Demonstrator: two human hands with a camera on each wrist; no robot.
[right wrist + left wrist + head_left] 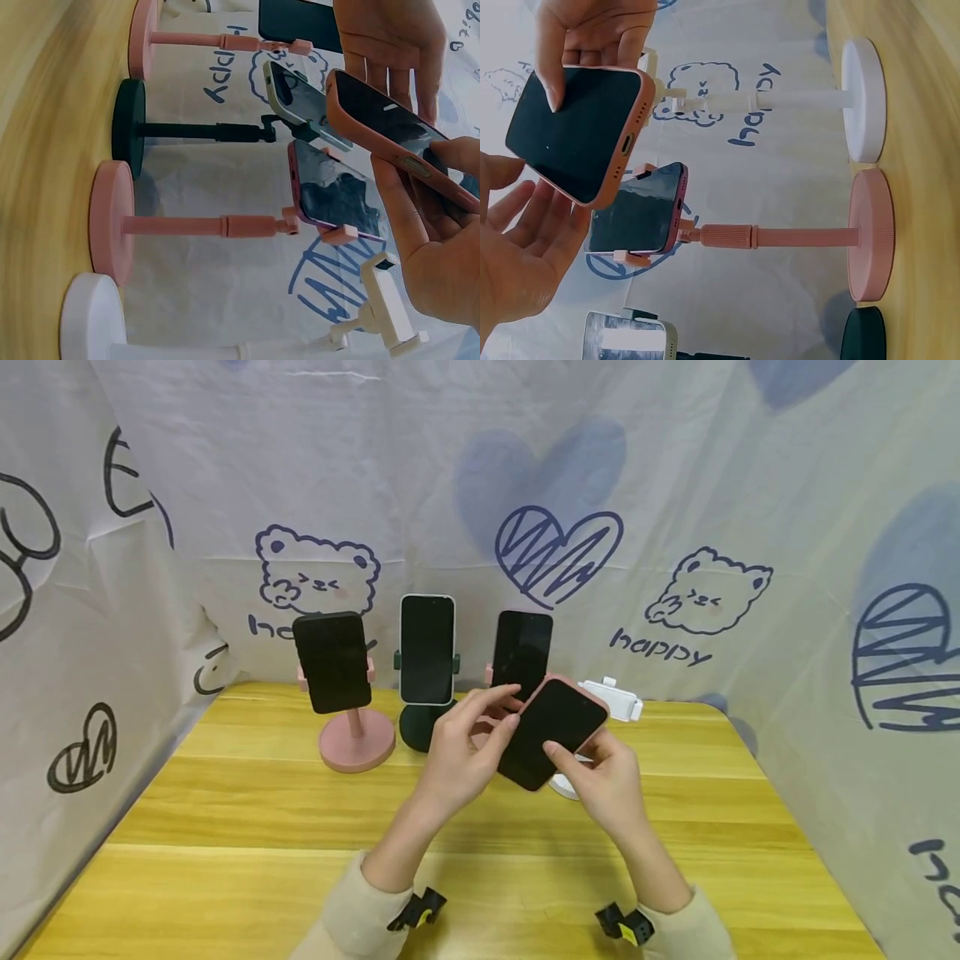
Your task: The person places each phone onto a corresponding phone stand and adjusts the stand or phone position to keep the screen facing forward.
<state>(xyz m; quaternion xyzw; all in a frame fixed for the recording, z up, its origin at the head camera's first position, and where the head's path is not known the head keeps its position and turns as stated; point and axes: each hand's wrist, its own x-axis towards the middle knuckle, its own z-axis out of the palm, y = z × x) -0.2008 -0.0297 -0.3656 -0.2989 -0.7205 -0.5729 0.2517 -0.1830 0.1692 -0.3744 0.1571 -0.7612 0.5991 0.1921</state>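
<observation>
A black-screened phone in a pink case (558, 727) is held tilted by my right hand (611, 781), thumb on the screen and fingers behind. My left hand (465, 747) is at the phone's left edge; its fingers are fairly straight, with the thumb tip at that edge. In the left wrist view, its fingertips reach the case's lower side. Just behind is a pink stand (802, 237) with a dark phone (641, 210) clamped in it. Beside that is a white stand (386, 307), whose clamp carries no phone; the hands partly cover both stands in the head view.
Further left, a green stand (416, 727) holds a white-edged phone (427, 650), and another pink stand (356, 742) holds a black phone (332, 662). The stands line the back of the wooden table (262, 860). A printed cloth (450, 460) hangs behind.
</observation>
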